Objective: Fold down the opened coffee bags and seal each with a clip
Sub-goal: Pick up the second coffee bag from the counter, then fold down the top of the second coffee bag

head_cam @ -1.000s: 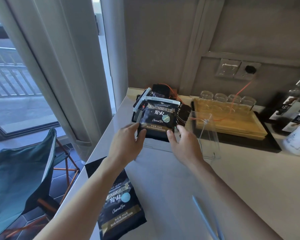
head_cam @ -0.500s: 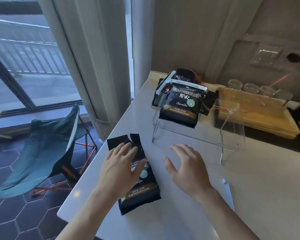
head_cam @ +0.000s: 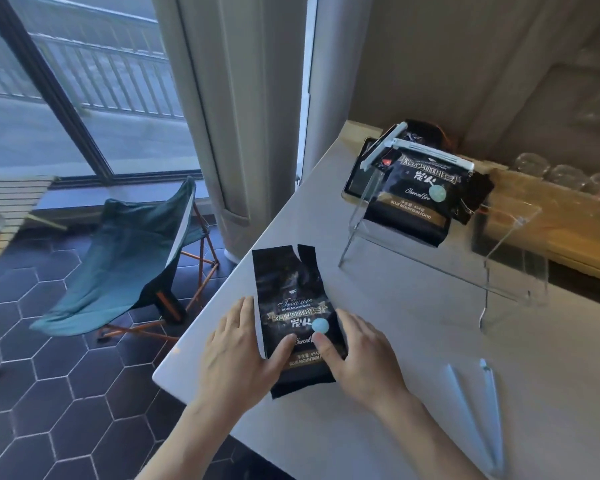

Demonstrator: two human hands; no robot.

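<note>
While your left hand and right hand lie open, flanking the coffee bag at lower centre, flatten it, then fold its torn top; the clip waits lower right.

Two coffee bags, three clips.

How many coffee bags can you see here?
2 for certain. One lies flat on the counter between the hands, top open. One sits clipped on the clear stand. A dark shape behind it may be more bags.
</note>
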